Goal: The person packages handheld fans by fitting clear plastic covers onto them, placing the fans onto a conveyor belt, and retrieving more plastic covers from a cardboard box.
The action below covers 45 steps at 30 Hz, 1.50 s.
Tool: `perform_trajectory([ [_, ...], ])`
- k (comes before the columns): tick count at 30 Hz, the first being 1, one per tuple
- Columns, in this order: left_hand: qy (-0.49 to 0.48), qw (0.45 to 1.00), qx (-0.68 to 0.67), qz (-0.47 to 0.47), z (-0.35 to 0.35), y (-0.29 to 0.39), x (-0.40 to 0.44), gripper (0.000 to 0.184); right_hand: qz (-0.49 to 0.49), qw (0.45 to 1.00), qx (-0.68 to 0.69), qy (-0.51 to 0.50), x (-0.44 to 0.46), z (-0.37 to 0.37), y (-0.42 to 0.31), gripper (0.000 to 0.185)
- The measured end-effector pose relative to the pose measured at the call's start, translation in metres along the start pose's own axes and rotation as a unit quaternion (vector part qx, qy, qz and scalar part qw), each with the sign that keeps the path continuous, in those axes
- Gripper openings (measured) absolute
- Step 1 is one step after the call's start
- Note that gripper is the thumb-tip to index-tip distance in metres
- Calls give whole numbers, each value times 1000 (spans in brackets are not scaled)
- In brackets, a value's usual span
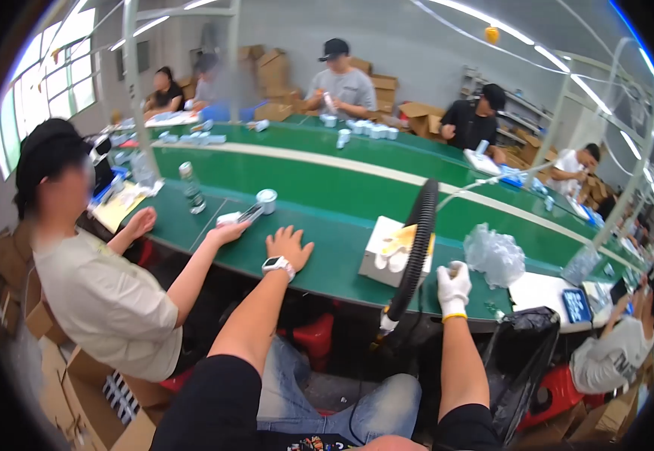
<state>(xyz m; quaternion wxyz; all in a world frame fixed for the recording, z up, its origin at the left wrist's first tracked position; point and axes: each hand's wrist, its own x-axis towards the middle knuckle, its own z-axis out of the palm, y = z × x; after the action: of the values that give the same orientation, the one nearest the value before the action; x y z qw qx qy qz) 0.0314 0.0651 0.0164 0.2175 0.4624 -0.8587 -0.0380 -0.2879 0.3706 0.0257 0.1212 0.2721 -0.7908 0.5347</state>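
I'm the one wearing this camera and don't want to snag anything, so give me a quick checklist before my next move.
1. Both hands gloved: not ok. The right hand wears a white glove; the left hand is bare. A yellow-and-white glove lies on the box.
2. Left grip free: ok. It rests spread on the green table, holding nothing visible.
3. Right grip free: cannot tell. It looks curled, and its inner side is hidden.
4. Black hose clear of both hands: ok. It stands between them, apart from each.
5. Neighbour's hand clear of the left hand: ok. It holds a phone-like device nearby, without touching.
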Motion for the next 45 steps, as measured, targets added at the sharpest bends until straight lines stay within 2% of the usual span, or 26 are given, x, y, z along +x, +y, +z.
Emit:
perform_trajectory([
  [2, 21, 1000, 4, -3, 0, -8, -6, 58, -5, 1000, 12, -13, 4, 6, 0, 34],
  [6, 3, 996, -78, 47, 1, -17, -18, 49, 12, 999, 27, -23, 3, 3, 10, 35],
  [9, 64, 956, -267, 102, -4, -53, 1, 47, 19, 999, 38, -30, 5, 6, 11, 35],
  [11, 205, 968, -133, 56, -30, -62, 20, 49, 19, 999, 35, -32, 5, 6, 12, 36],
  [13, 314, 948, 23, -55, -45, -71, 41, 49, 16, 999, 34, -31, 5, 7, 12, 36],
  [14, 312, 948, 23, -56, -43, -79, 42, 49, 17, 999, 34, -33, 5, 6, 13, 36],
  [17, 66, 967, 71, -235, -44, -102, 58, 47, 21, 998, 50, -31, 6, 9, 12, 37],
  [18, 64, 967, 73, -236, -40, -107, 57, 47, 23, 998, 50, -33, 5, 8, 13, 37],
  [21, 66, 986, -35, -149, -32, -116, 49, 42, 24, 999, 29, -31, 8, 8, 12, 36],
  [22, 67, 986, -33, -152, -34, -116, 42, 42, 23, 999, 30, -35, 9, 11, 12, 36],
  [23, 117, 978, -121, -125, -33, -114, 34, 41, 20, 998, 44, -35, 8, 13, 15, 36],
  [25, 216, 929, -294, -65, -30, -100, 13, 39, 13, 997, 69, -32, 10, 12, 19, 37],
  [27, 179, 831, -521, -75, -33, -76, -22, 33, 30, 992, 115, -42, 14, 12, 25, 38],
  [29, 21, 724, -683, -99, -50, -48, -71, 35, 72, 973, 215, -50, 11, 11, 29, 39],
  [30, -35, 668, -737, -98, -52, -35, -98, 38, 80, 972, 215, -43, 4, 8, 27, 39],
  [31, -93, 604, -786, -100, -52, -22, -118, 40, 103, 941, 319, -43, -2, 3, 22, 40],
  [32, -108, 600, -786, -104, -54, -9, -132, 40, 125, 901, 413, -41, -10, -8, 16, 40],
  [33, -160, 542, -818, -105, -54, 7, -151, 42, 148, 855, 497, -36, -22, -25, 14, 41],
  [35, -269, 407, -866, -112, -46, 34, -182, 45, 104, 875, 471, -44, -75, -53, -15, 39],
  [37, -331, 382, -854, -128, -18, 50, -204, 43, 136, 873, 461, -80, -144, -75, -41, 42],
  [39, -392, 362, -836, -126, 6, 67, -212, 41, 207, 842, 469, -167, -206, -85, -36, 47],
  [40, -405, 357, -833, -123, 9, 79, -214, 41, 275, 826, 455, -188, -236, -86, -28, 52],
  [41, -411, 376, -820, -131, 10, 96, -216, 39, 340, 803, 441, -212, -262, -84, -22, 56],
  [43, -419, 414, -794, -151, 13, 122, -221, 37, 371, 814, 366, -257, -296, -78, -25, 63],
  [45, -422, 404, -797, -153, 22, 133, -223, 36, 358, 820, 373, -246, -314, -64, -27, 64],
])
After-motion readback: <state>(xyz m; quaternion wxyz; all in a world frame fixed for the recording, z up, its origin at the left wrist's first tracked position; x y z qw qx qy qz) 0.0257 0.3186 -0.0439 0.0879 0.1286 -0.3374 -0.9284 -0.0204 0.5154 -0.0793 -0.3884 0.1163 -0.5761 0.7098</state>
